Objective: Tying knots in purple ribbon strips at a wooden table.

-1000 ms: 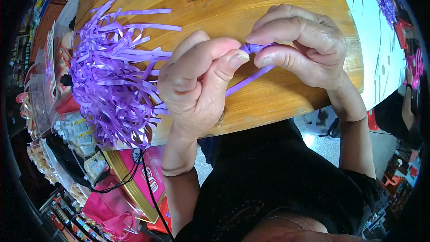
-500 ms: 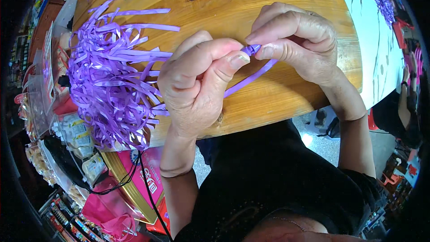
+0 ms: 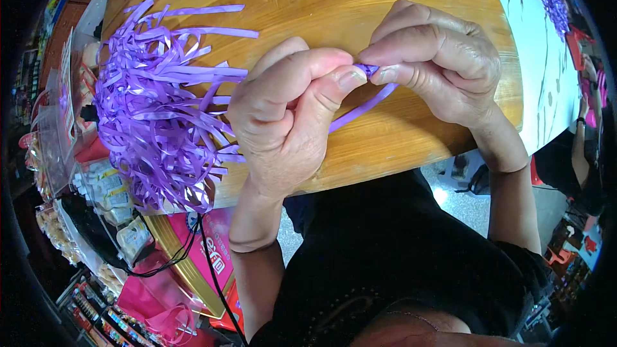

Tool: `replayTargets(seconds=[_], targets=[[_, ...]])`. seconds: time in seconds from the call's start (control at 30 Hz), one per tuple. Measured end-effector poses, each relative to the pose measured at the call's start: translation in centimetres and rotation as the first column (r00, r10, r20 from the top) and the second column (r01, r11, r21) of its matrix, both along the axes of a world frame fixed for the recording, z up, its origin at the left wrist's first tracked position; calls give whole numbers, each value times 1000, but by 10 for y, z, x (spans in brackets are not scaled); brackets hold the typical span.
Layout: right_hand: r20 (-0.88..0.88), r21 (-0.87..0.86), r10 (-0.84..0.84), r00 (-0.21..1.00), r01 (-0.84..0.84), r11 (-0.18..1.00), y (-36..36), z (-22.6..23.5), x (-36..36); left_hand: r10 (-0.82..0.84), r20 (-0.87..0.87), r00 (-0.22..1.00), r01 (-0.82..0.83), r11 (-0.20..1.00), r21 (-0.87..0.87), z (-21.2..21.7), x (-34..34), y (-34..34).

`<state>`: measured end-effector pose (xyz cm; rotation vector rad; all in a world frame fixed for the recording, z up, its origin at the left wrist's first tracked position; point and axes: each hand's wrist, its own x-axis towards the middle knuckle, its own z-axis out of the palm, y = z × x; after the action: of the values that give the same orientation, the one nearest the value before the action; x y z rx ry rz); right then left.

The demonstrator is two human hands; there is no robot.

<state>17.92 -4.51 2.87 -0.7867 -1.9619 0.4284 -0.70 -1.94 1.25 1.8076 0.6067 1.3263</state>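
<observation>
Both my hands pinch one purple ribbon point(image 3: 362, 110) above the wooden table. Thumb and forefinger of my left hand point(image 3: 286, 112) close on a small folded or twisted bit of it. Just to the right, my right hand point(image 3: 443, 61) grips the same bit between thumb and forefinger, the fingertips nearly touching the left ones. A flat length of the ribbon hangs in a curve below the fingers. Left of my left hand lies a big tangled heap of purple ribbons point(image 3: 151, 103), with several loose ends pointing toward me and the right.
The wooden table point(image 3: 411, 132) has a curved edge in front of my body. A white marbled table point(image 3: 546, 71) adjoins it at right, bearing another purple ribbon pile point(image 3: 547, 0). Packaged goods point(image 3: 106, 186) and a black cable point(image 3: 215, 270) lie at left. Another person's arm point(image 3: 580, 141) shows far right.
Both hands have shifted slightly to the right with the ribbon still pinched between them. The ribbon heap lies as before.
</observation>
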Motion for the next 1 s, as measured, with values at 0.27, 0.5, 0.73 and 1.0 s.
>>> replayTargets(seconds=[0.27,0.5,0.73,1.0], targets=[[59,36,-97,994,95,995,-9,4,-3,59,-21,998,-57,996,70,-3,2,-7],[68,63,-120,990,116,991,-13,5,-6,83,-27,996,-79,990,120,-3,3,-11],[75,30,-62,995,60,998,-10,2,-7,54,-13,998,-52,992,118,-8,4,-7],[45,-124,-64,997,69,990,1,-8,0,0,225,974,91,915,-393,-15,7,-9]])
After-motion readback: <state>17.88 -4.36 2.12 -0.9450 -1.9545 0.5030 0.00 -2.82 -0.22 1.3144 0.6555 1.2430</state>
